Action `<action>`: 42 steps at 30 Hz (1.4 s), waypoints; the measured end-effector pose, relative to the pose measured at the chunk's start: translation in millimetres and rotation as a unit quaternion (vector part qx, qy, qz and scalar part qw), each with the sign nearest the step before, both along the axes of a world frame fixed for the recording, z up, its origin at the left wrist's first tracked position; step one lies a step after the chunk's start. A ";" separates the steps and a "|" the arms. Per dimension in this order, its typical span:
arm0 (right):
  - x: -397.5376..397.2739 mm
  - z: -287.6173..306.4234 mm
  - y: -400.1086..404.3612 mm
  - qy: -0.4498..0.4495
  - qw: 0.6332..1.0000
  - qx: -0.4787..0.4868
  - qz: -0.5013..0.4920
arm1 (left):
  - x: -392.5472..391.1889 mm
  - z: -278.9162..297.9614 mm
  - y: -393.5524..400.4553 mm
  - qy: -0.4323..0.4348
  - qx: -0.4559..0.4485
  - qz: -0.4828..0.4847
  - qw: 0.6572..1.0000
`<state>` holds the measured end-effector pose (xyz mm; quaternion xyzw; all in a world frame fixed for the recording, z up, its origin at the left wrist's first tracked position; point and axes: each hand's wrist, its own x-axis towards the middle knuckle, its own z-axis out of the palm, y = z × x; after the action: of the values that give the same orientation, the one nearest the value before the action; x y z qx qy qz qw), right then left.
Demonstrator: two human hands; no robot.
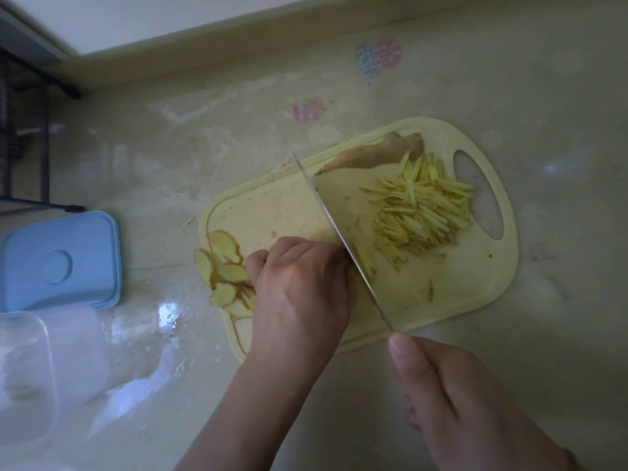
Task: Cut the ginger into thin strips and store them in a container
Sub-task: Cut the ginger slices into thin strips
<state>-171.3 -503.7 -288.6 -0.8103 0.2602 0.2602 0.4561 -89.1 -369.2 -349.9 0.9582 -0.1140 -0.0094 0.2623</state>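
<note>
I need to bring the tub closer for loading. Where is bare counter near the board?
Bare counter lies between the blue lid and cutting board, and beyond the board's far edge. The board's near-left corner is crowded with ginger slices.

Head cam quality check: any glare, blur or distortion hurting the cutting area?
Head view: dim overall, with wide-angle bending at the counter edges. Glare patches sit on the wet countertop, left of the cutting board. The clear container at lower left is washed out and soft. The ginger strips, knife blade and left hand stay readable.
</note>
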 end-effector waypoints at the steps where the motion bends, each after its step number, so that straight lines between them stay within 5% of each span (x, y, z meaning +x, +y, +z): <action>1: 2.4 0.1 0.4 0.002 1.000 0.018 0.001 | 0.3 0.0 0.9 -0.002 -0.002 0.001 1.000; 7: -3.5 9.7 -2.3 -0.048 0.995 0.052 -0.068 | 1.0 5.7 1.9 0.016 0.020 0.010 1.000; 11: -14.1 8.3 -1.3 -0.093 0.994 -0.021 -0.044 | 2.9 7.3 1.2 0.049 0.041 0.013 0.998; 14: -11.5 9.9 1.2 -0.047 0.996 0.018 -0.078 | 3.9 7.9 0.2 0.073 0.047 0.014 0.996; 18: 1.0 6.8 2.2 0.035 0.999 0.026 -0.006 | 4.7 7.5 -0.2 0.088 0.002 0.015 0.996; 32: -1.7 14.4 -3.7 0.039 0.997 0.066 0.011 | 7.6 12.4 -1.0 0.127 -0.043 0.075 0.988; 42: 3.3 2.5 5.4 -0.019 0.999 -0.015 0.034 | 12.6 15.3 -0.3 0.150 -0.057 0.092 0.983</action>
<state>-167.9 -498.2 -286.1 -0.8303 0.2278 0.2556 0.4398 -76.5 -369.5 -334.6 0.9359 0.0144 -0.1221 0.3302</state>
